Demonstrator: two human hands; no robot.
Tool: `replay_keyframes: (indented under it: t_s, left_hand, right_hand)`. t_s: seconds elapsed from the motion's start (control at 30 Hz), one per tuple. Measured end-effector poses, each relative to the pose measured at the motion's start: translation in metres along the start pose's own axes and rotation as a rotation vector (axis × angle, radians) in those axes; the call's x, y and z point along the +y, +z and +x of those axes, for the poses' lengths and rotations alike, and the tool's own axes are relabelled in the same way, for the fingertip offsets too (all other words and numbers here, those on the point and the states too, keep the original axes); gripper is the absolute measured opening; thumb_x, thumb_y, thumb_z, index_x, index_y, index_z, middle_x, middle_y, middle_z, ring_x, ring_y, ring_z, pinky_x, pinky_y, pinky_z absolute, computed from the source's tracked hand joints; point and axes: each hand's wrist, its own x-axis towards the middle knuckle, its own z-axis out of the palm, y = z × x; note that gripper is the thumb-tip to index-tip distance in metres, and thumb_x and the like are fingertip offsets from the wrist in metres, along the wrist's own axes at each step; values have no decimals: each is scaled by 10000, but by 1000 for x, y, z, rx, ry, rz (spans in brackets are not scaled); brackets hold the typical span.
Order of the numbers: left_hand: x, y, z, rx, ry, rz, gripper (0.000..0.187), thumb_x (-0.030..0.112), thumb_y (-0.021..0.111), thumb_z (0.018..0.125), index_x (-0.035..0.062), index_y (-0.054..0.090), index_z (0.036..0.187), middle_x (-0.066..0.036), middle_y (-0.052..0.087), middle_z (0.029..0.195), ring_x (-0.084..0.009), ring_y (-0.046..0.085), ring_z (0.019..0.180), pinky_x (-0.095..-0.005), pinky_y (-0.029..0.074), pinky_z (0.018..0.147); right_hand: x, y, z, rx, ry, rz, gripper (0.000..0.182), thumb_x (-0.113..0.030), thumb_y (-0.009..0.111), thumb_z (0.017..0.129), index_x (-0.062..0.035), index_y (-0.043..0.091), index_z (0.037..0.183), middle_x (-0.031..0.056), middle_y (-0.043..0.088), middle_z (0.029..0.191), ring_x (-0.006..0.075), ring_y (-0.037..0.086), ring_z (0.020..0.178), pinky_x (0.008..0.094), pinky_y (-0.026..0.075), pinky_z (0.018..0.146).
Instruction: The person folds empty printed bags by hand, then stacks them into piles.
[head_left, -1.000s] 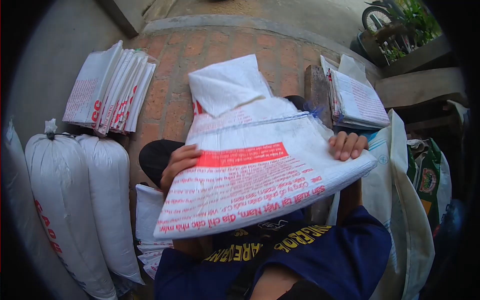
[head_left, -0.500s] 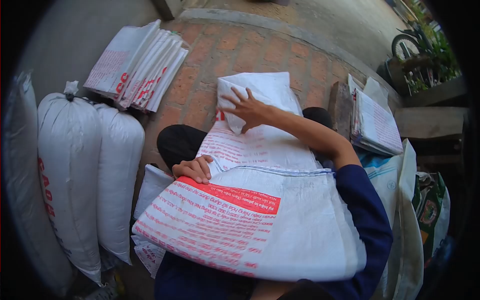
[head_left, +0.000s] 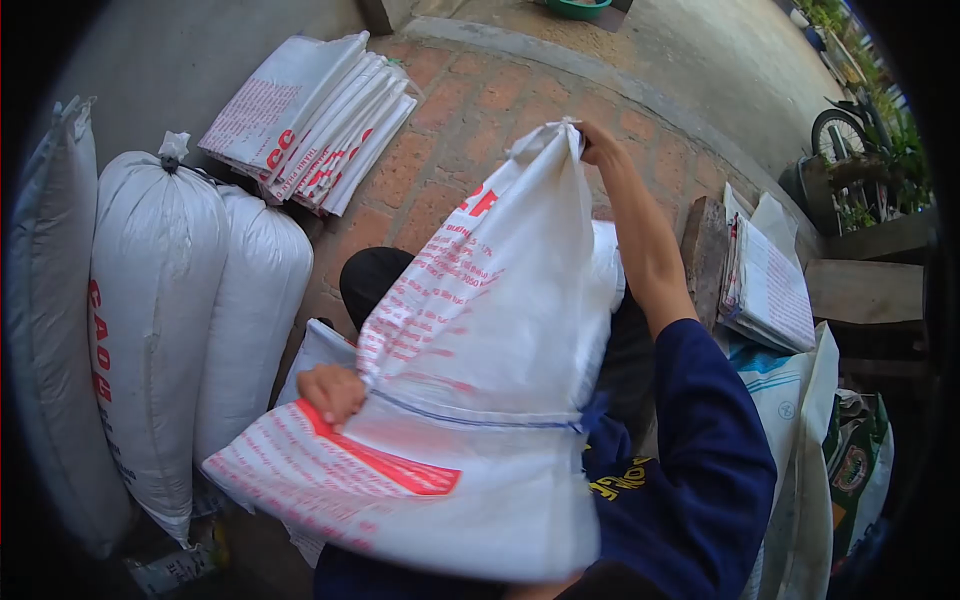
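Note:
A white woven sack (head_left: 510, 350) with red printing and a blue stitched line across it lies over my lap, its far end raised. My right hand (head_left: 596, 142) is closed on the far top corner, with its fingers partly hidden behind the gathered cloth. On the near left, my left hand (head_left: 336, 392) grips the sack's side edge where the blue stitching meets it, just above a red printed band. The near end of the sack is smeared by motion.
Filled white sacks (head_left: 150, 320) stand along the left wall. A stack of folded printed sacks (head_left: 270, 110) lies at the upper left, another folded stack (head_left: 770, 280) at the right. Beyond are a wooden block (head_left: 704, 255), a green basin (head_left: 578, 8) and a bicycle wheel (head_left: 838, 135).
My right hand has gone from spread flat on the sack to gripping its far corner, lifting and stretching it away. My left hand has shifted slightly down and left with the sack edge.

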Motion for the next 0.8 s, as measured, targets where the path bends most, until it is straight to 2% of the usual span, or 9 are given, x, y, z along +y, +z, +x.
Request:
replay_keyframes:
  t_s: [0.13,0.2,0.23,0.3,0.37,0.43,0.53,0.63,0.8]
  left_hand:
    - [36,-13,7,-154,68,99,127,137,573,949,30,623,995,-131,712,840,-202,652,677,-320,496,617]
    - [52,-27,1,-173,116,126,127,140,569,953,39,608,1020,-127,709,826,-202,652,671,-311,504,605]
    - [55,-32,-4,-197,178,144,132,142,565,957,48,594,1045,-123,705,813,-202,653,664,-303,511,593]
    - [55,-49,-11,-190,258,111,151,151,571,956,55,581,1072,-116,701,786,-216,651,651,-301,519,596]
    - [66,-64,-4,-193,333,72,175,161,577,954,63,567,1099,-109,696,758,-230,650,637,-299,528,599]
    - [86,-71,13,-241,214,-1,191,199,570,960,61,566,1092,-139,697,909,-252,659,681,-302,530,571]
    - [122,-81,27,-274,194,-13,194,201,565,962,61,565,1095,-140,694,919,-252,658,690,-305,530,578]
    - [157,-83,32,-248,264,42,197,204,561,964,60,565,1098,-141,691,930,-252,658,698,-309,531,584]
    - [193,-73,21,-125,392,188,202,209,554,967,59,564,1102,-143,686,948,-253,658,713,-315,532,595]
  right_hand:
    - [18,-14,-26,360,-114,-363,219,-125,536,834,5,650,968,161,693,892,256,682,832,426,547,714]
    - [24,-16,-27,217,-217,-1821,284,-84,524,790,-20,646,1038,188,678,979,304,669,870,409,527,725]
    - [26,-8,-37,202,-205,-1823,284,-84,524,790,-20,646,1038,188,678,979,304,669,870,409,527,725]
    - [20,34,-59,-211,-526,-1837,440,-34,497,745,-81,635,1160,184,631,1159,324,601,1078,403,461,916]
    - [36,68,-36,-577,-777,-1547,389,-91,525,832,-115,627,1206,137,596,1267,319,551,1166,375,419,993]
    - [34,120,-63,-784,-446,-1383,358,-251,574,913,-138,606,1251,83,563,1333,313,527,1203,383,396,1029]
    - [62,139,-64,-770,-535,-1583,405,-383,609,914,-139,624,1237,74,572,1328,289,517,1219,407,394,1031]
    - [75,144,-53,-844,-322,-1470,373,-399,615,907,-130,672,1159,79,624,1242,277,538,1173,427,415,990]
    - [57,131,-55,-886,-376,-1470,347,-383,612,912,-95,694,1087,85,681,1056,243,597,1008,390,454,892]
